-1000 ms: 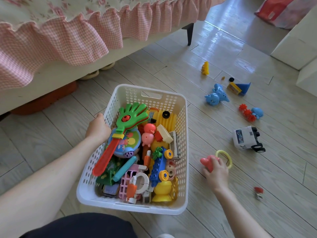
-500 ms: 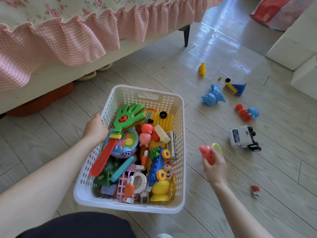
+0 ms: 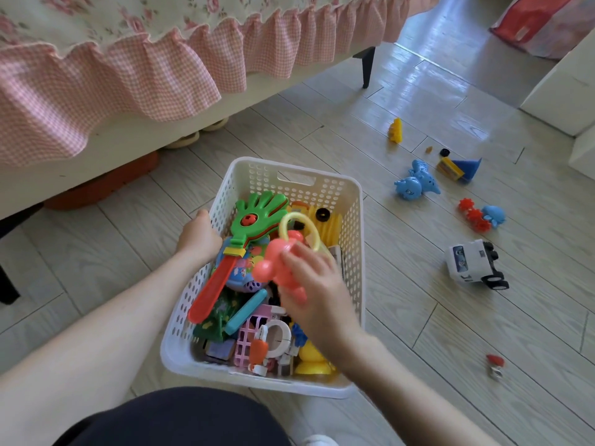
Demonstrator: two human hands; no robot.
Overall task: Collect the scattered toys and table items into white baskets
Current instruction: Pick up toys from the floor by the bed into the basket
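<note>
- The right hand [image 3: 317, 284], earlier out over the floor [image 3: 418, 317], now holds the rattle [image 3: 278, 263] above the toys [image 3: 246, 312] in the basket [image 3: 354, 188].
- The left hand [image 3: 198, 235] still grips the basket's left rim.

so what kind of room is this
Probably a bedroom at home, perhaps a child's: a bed with a pink checked frill stands at upper left, plastic toys such as a toy truck lie on the plank floor, and a white basket holds more.
</note>
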